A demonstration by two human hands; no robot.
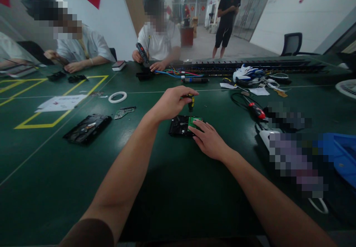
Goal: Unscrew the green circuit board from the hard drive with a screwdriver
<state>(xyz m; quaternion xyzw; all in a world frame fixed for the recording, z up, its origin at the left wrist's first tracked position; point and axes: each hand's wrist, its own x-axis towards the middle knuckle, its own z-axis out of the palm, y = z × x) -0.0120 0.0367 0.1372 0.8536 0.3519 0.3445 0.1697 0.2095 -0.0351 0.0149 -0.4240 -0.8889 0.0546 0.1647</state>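
A black hard drive with a green circuit board (182, 125) lies flat on the dark green table (178, 187) in front of me. Above its far edge, my left hand (178, 98) is closed on a short black and yellow screwdriver (191, 103), held upright with its handle between the fingers. Whether its tip touches the drive cannot be made out. My right hand (207, 137) rests with spread fingers on the right part of the drive, over the green board, and partly covers it.
On the left are a black drive casing (87, 128), a loose circuit board (124, 112), a tape ring (117, 97) and white paper (62, 103). A red and black screwdriver (257, 111), gloves (247, 74) and a blue bin (342, 158) sit right. People work across the table.
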